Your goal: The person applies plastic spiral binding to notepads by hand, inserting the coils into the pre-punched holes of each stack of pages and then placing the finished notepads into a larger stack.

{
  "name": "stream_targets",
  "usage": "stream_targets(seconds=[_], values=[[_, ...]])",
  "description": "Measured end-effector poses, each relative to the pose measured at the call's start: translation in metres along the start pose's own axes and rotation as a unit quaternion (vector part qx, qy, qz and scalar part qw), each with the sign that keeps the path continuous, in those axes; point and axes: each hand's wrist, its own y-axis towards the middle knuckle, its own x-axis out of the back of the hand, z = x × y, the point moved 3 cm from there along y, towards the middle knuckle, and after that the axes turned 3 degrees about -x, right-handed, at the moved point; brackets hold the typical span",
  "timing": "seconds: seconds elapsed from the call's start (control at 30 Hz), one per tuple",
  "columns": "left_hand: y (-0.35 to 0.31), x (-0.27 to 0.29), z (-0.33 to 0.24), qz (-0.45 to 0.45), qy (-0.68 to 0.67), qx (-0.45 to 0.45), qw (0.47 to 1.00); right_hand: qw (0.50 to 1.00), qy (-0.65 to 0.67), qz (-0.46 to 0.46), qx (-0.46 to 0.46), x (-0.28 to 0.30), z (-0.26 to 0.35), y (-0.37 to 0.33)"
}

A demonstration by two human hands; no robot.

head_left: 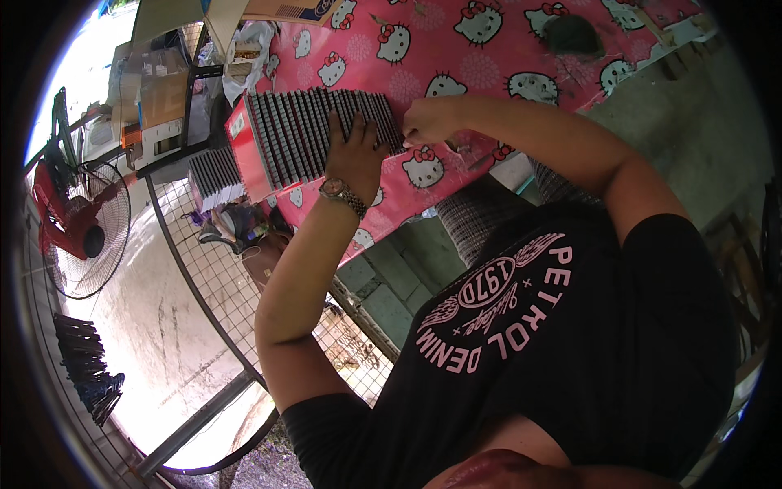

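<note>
A long row of spiral-bound notebooks [285, 134] with dark bindings leans together on a table with a pink cat-print cover [423, 73]. A red cover [251, 155] faces out at the row's left end. My left hand [356, 159], with a metal watch on its wrist, lies over the right part of the row, fingers spread across the bindings. At the row's right end my right hand [432, 122] is closed, its fingers curled against the last notebooks. Whatever is between those fingers is hidden.
Another stack of bound notebooks [213, 178] sits beyond the table's left edge, above a pile of bags [236, 228]. Cardboard boxes [163, 94] and a plastic bag [247, 61] stand at the far left. A red fan [77, 228] is further left. A dark green object [573, 37] lies on the table.
</note>
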Motion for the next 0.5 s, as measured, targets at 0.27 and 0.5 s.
stream_targets(seconds=[0.27,0.5], values=[[-0.001,0.001,0.0,0.007,-0.003,0.005,1.0,0.937,-0.151,-0.27,0.163,-0.002,0.003,-0.018],[0.0,-0.001,0.0,0.006,-0.002,0.004,1.0,0.999,-0.049,0.0,0.005,0.001,0.001,0.011]])
